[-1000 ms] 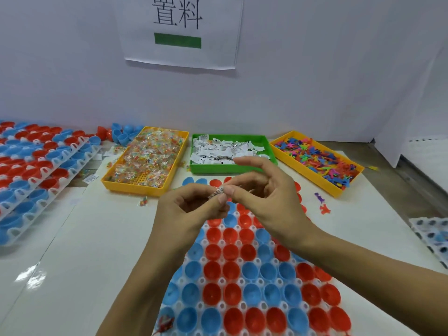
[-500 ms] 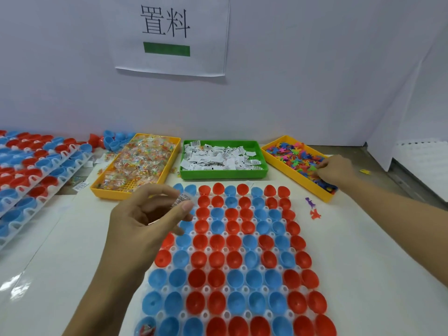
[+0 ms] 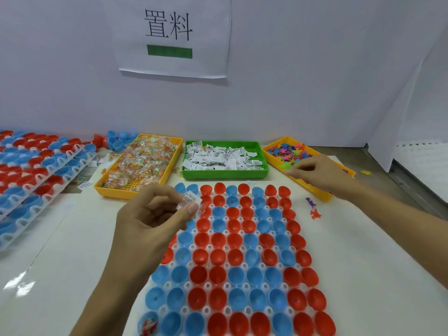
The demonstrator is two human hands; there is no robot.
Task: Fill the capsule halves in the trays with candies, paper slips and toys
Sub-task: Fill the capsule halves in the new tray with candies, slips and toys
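A white tray [image 3: 226, 286] of red and blue capsule halves lies in front of me. Only the near-left blue half [image 3: 148, 323] shows contents. My left hand [image 3: 150, 221] hovers over the tray's upper left and pinches a paper slip with a clear-wrapped candy [image 3: 192, 201] between thumb and fingers. My right hand [image 3: 317, 172] is above the near edge of the yellow toy bin [image 3: 312, 187] and pinches a green toy [image 3: 286, 166]. Candies fill the left yellow bin [image 3: 139, 163]. Paper slips fill the green bin [image 3: 225, 174].
Stacked trays of capsule halves [image 3: 36, 170] sit at the left. Loose blue and red halves [image 3: 114, 141] lie behind the candy bin. A purple toy [image 3: 310, 202] and a red toy [image 3: 315, 214] lie on the table right of the tray. A white wall with a sign stands behind.
My hands parted: the right hand went to the toy bin and has lifted a green toy out. The left hand stays over the tray's upper left, holding the slip and candy.
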